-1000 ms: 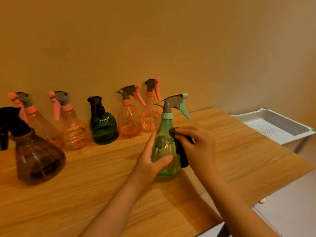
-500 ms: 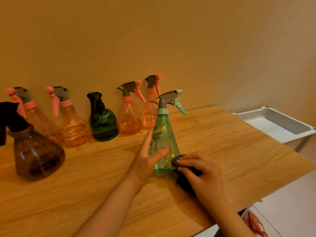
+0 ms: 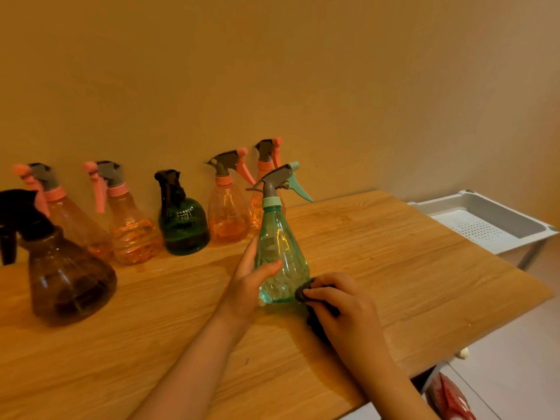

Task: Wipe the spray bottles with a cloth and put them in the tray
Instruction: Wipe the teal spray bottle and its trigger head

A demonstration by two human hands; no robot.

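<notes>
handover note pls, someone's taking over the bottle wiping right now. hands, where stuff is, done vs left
Left hand: holds the teal spray bottle upright on the wooden table.
Right hand: grips the dark cloth, pressed against the bottle's base on its right side.
Tray: white, off the table's right end, no bottle visible in it.
Waiting along the wall: four orange bottles, one dark green, and a brown one nearer on the left.
Done: nothing trayed yet.
Left: finish wiping the teal bottle, put it in the tray, then do the other six.
</notes>
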